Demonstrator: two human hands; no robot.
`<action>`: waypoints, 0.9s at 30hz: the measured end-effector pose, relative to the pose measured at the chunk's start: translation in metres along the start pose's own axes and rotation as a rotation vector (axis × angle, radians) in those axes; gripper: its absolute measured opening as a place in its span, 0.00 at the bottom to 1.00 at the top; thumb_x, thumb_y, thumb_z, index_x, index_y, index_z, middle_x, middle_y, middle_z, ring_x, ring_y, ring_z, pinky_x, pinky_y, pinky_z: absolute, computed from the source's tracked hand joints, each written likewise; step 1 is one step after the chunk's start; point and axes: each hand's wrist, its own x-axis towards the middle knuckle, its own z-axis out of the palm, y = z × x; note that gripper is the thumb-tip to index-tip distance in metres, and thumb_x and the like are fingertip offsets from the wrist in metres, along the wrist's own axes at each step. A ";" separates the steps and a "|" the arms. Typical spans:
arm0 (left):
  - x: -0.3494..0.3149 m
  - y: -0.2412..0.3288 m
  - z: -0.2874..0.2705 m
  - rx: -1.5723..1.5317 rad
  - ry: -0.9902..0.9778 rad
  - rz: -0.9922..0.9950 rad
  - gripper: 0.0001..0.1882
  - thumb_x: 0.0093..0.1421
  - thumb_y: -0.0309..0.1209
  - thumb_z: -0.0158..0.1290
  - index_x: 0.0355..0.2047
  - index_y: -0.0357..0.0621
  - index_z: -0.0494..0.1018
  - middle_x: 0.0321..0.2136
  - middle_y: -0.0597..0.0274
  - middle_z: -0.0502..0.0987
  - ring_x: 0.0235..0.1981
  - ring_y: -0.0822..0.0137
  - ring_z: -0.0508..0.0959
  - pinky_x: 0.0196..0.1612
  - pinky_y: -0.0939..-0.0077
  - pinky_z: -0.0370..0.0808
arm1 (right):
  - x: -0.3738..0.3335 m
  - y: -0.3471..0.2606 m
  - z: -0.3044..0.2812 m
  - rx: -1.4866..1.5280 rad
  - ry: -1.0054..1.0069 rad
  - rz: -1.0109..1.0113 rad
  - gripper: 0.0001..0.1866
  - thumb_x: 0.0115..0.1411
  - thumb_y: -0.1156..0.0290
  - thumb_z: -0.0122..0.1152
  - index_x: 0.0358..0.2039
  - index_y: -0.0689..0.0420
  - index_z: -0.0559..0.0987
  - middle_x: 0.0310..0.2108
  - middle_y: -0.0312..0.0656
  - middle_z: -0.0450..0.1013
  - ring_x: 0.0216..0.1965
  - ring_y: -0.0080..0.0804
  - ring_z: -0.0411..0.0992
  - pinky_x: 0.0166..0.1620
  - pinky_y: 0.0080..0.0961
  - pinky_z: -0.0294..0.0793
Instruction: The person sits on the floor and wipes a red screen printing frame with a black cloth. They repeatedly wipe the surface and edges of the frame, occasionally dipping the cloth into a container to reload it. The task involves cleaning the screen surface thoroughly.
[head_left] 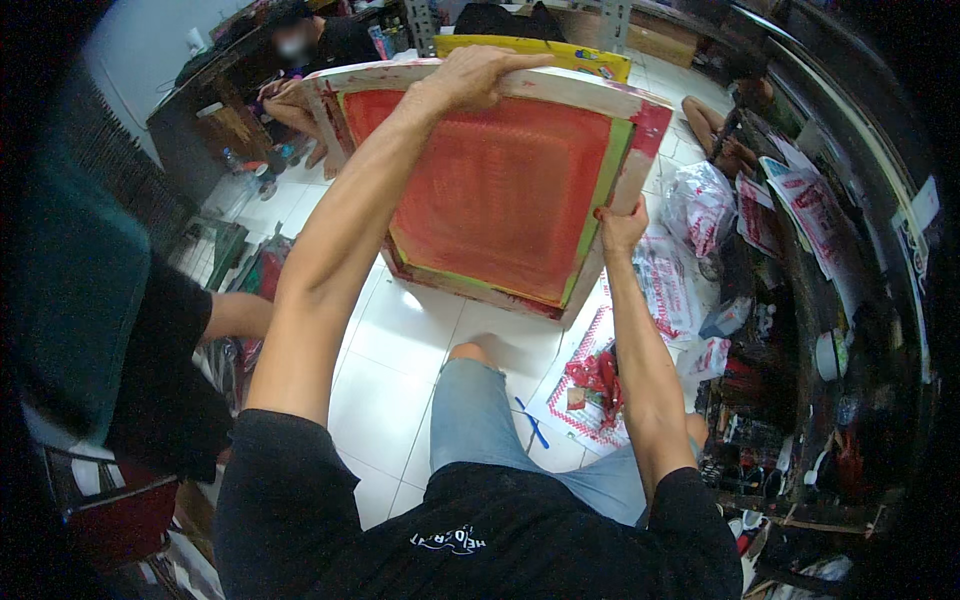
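A large screen printing frame (500, 200) stands tilted in front of me. Its mesh is stained red-orange, with a yellow-green border and paint-smeared pale sides. My left hand (470, 75) grips the top edge, fingers over it; some fingertips are hidden behind. Lower down, my right hand (624, 226) is closed round the right side, its thumb on the near face and the other fingers mostly out of sight. Behind the frame's top shows a yellow panel (590, 60).
White tiles (385, 400) cover the floor. Red-stained rags (597, 388) lie on printed sheets beside a blue strip-like object (533, 424). Plastic bags (697, 205) and a cluttered dark shelf (800, 330) are on the right. One person (310, 50) sits at back left; others are partly visible left and right.
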 end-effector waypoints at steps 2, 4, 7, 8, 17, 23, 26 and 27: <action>0.006 -0.021 0.013 0.037 0.022 0.007 0.38 0.48 0.21 0.54 0.60 0.69 0.64 0.44 0.51 0.77 0.45 0.48 0.76 0.47 0.55 0.73 | 0.002 -0.008 0.009 0.007 -0.071 0.041 0.28 0.35 0.83 0.70 0.41 0.60 0.70 0.34 0.42 0.76 0.36 0.32 0.75 0.44 0.27 0.74; 0.015 -0.027 0.031 0.064 0.020 -0.068 0.37 0.48 0.22 0.54 0.59 0.68 0.65 0.45 0.52 0.76 0.46 0.49 0.75 0.48 0.55 0.73 | 0.008 -0.013 0.009 0.045 -0.126 0.041 0.32 0.36 0.79 0.74 0.43 0.61 0.69 0.37 0.43 0.76 0.39 0.33 0.75 0.46 0.29 0.73; 0.043 -0.034 0.051 0.077 0.049 -0.119 0.35 0.50 0.24 0.56 0.59 0.64 0.65 0.49 0.53 0.74 0.50 0.49 0.73 0.51 0.57 0.72 | 0.016 0.021 -0.014 -0.173 -0.133 -0.065 0.51 0.37 0.71 0.79 0.60 0.61 0.58 0.51 0.49 0.67 0.47 0.41 0.70 0.52 0.33 0.69; 0.045 -0.039 0.055 0.087 0.046 -0.133 0.34 0.50 0.25 0.57 0.59 0.62 0.64 0.51 0.53 0.73 0.52 0.50 0.72 0.53 0.58 0.71 | 0.005 0.023 -0.019 -0.275 -0.116 -0.106 0.55 0.37 0.70 0.79 0.63 0.61 0.55 0.54 0.50 0.65 0.49 0.43 0.69 0.53 0.34 0.69; 0.081 -0.081 0.093 0.088 -0.140 -0.251 0.37 0.46 0.33 0.60 0.59 0.64 0.64 0.52 0.59 0.72 0.52 0.53 0.72 0.55 0.58 0.70 | -0.095 0.036 -0.210 -0.251 -0.192 0.336 0.46 0.46 0.83 0.68 0.64 0.57 0.56 0.51 0.44 0.66 0.37 0.29 0.73 0.39 0.24 0.76; 0.085 -0.087 0.112 0.110 -0.066 -0.262 0.30 0.53 0.35 0.54 0.58 0.61 0.66 0.50 0.53 0.72 0.52 0.49 0.72 0.54 0.57 0.70 | -0.133 0.012 -0.317 -0.250 -0.057 0.417 0.37 0.51 0.86 0.63 0.61 0.58 0.62 0.48 0.42 0.69 0.35 0.24 0.73 0.37 0.19 0.76; 0.093 -0.104 0.124 0.128 -0.085 -0.272 0.31 0.51 0.34 0.54 0.58 0.61 0.66 0.50 0.53 0.73 0.51 0.48 0.73 0.53 0.55 0.70 | -0.139 -0.008 -0.358 -0.274 0.063 0.367 0.34 0.52 0.85 0.62 0.60 0.57 0.64 0.46 0.40 0.70 0.36 0.23 0.73 0.38 0.19 0.76; 0.092 -0.109 0.123 0.155 -0.091 -0.233 0.34 0.47 0.32 0.56 0.59 0.60 0.66 0.50 0.53 0.73 0.50 0.47 0.73 0.53 0.55 0.70 | -0.141 -0.018 -0.370 -0.294 0.099 0.372 0.33 0.53 0.85 0.62 0.60 0.57 0.65 0.45 0.40 0.71 0.36 0.23 0.73 0.39 0.19 0.75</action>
